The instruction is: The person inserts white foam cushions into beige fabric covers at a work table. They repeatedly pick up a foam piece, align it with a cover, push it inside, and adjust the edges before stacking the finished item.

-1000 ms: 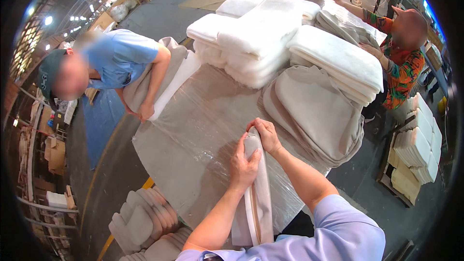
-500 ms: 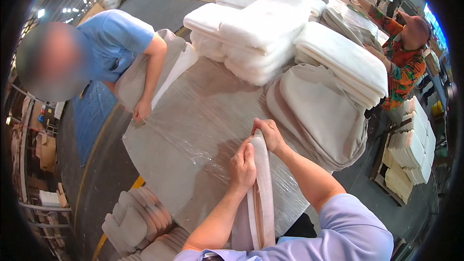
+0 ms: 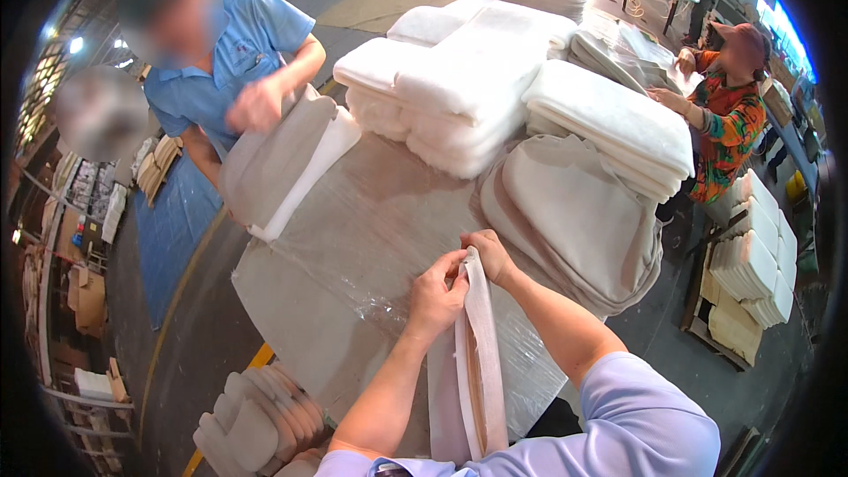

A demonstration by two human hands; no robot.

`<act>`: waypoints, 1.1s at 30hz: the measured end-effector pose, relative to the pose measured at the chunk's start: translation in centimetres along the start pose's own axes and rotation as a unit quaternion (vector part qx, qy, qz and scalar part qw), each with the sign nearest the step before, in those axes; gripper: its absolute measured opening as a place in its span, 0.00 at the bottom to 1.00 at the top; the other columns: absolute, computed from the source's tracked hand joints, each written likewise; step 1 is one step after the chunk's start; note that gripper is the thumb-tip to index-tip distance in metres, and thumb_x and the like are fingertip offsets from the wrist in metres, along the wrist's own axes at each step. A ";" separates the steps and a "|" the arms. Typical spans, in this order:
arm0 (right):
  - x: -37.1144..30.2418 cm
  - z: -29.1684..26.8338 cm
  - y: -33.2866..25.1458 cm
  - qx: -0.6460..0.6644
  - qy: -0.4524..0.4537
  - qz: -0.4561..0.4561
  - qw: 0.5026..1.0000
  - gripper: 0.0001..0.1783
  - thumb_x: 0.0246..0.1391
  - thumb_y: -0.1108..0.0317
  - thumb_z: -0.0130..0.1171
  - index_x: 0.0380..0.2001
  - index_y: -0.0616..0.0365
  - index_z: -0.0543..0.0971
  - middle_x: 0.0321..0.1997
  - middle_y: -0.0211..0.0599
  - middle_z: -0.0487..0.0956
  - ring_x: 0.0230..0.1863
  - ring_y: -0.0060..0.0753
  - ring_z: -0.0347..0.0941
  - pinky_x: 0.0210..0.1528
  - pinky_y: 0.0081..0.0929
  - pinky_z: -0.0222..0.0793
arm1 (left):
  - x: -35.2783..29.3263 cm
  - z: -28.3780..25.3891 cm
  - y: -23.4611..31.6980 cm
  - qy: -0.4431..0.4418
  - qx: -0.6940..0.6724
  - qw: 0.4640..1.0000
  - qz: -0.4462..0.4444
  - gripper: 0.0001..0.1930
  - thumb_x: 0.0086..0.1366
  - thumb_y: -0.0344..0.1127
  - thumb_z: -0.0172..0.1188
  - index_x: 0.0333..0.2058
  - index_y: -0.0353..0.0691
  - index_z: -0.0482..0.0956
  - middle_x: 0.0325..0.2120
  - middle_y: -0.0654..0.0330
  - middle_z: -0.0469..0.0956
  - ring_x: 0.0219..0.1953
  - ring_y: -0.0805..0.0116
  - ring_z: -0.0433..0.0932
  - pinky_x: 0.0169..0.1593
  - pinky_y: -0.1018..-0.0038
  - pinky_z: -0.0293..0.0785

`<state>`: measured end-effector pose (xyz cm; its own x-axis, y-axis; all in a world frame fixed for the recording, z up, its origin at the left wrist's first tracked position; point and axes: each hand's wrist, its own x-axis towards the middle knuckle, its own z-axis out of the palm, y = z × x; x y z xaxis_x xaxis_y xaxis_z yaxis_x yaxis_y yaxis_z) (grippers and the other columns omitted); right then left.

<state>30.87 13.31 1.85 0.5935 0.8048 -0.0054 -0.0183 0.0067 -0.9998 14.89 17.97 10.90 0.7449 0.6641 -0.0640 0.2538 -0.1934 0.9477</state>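
Observation:
A long beige fabric cushion cover [image 3: 488, 371] stands on edge in front of me, its open seam running lengthwise and showing white and tan layers inside. My left hand [image 3: 437, 296] is closed on the left side of its far end. My right hand [image 3: 490, 256] grips the same end from the right, fingers bent over the tip. Both hands are almost touching. Under them lies the table [image 3: 309, 291], covered with clear plastic film. Right of my hands, several flat grey-beige covers [image 3: 574, 194] are stacked.
White padding sheets [image 3: 468, 79] are piled at the far side, with more folded padding [image 3: 609, 110] to their right. Across the table at left, a co-worker in blue [image 3: 238, 44] handles a grey cover [image 3: 274, 155]. Grey cushion pieces [image 3: 252, 415] stand near left. Another person [image 3: 738, 115] works far right.
My hands stay at the cover's far end, the left shifting slightly up and inward. The co-worker at left has straightened and lifted a hand off the table; the grey cover there has swung nearer.

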 end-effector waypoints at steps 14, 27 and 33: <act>-0.1 -1.0 1.6 0.044 -0.002 -0.004 0.999 0.26 0.66 0.58 0.55 0.20 0.71 0.76 0.18 0.43 0.74 0.26 0.29 0.69 0.37 0.36 0.66 | 1.3 0.9 2.0 0.023 0.255 0.936 0.241 0.10 0.64 0.25 0.65 0.44 0.35 0.86 0.43 0.49 0.85 0.42 0.48 0.86 0.46 0.59 0.84; 0.1 -0.7 0.2 0.039 -0.045 0.065 0.996 0.29 0.73 0.52 0.52 0.26 0.66 0.82 0.24 0.36 0.80 0.28 0.27 0.73 0.37 0.32 0.69 | 1.2 2.5 -1.6 0.123 0.026 0.990 0.057 0.04 0.65 0.25 0.68 0.37 0.36 0.81 0.35 0.59 0.82 0.35 0.68 0.82 0.39 0.70 0.79; -3.1 0.0 -1.6 0.208 -0.013 0.067 0.976 0.29 0.79 0.49 0.44 0.40 0.63 0.84 0.36 0.33 0.84 0.37 0.23 0.77 0.42 0.27 0.73 | 0.5 3.1 -2.5 0.183 0.036 0.968 0.167 0.05 0.65 0.28 0.67 0.38 0.39 0.80 0.41 0.54 0.84 0.43 0.58 0.83 0.47 0.63 0.80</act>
<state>29.09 10.79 3.44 0.5424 0.8300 -0.1296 -0.4228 0.1364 -0.8959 16.58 16.55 7.57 0.5282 0.7643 0.3699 0.0886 -0.4829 0.8712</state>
